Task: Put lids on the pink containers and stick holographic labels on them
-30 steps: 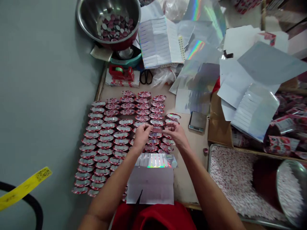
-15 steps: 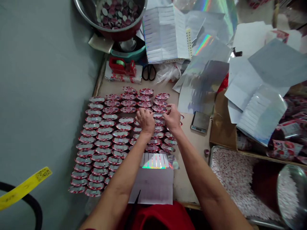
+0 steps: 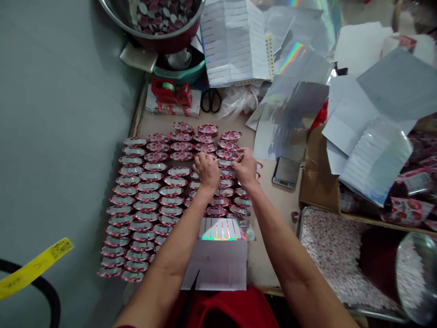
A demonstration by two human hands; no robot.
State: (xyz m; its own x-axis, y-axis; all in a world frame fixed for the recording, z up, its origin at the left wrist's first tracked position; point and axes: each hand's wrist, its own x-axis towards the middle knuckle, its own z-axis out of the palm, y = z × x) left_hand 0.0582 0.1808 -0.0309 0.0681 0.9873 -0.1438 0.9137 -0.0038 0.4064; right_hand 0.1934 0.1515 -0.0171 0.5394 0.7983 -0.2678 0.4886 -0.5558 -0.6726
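Observation:
Among rows of small red-and-white oval packs, my left hand (image 3: pixel 207 171) and my right hand (image 3: pixel 246 167) face each other over one pack. A silver sticker strip (image 3: pixel 225 163) spans the gap between my fingertips, lying on or just over that pack. Both hands are closed, with thumb and finger pinched at its two ends. Packs to the left, such as this oval pack (image 3: pixel 146 186), carry a silver strip on top. Farther back, packs like this pink-centred pack (image 3: pixel 181 146) show a round pink middle. A sticker sheet (image 3: pixel 218 228) lies below my wrists.
At the back left stand a metal bowl (image 3: pixel 116 13) of round discs, a red tape dispenser (image 3: pixel 170 92) and black scissors (image 3: pixel 210 101). Silver sheets (image 3: pixel 283 123) and a small scale (image 3: pixel 286 172) lie to the right. A tray (image 3: pixel 302 228) of small pale pieces stands at the front right.
The camera view has shifted slightly. Both hands stay over the same pack, with hardly any visible movement.

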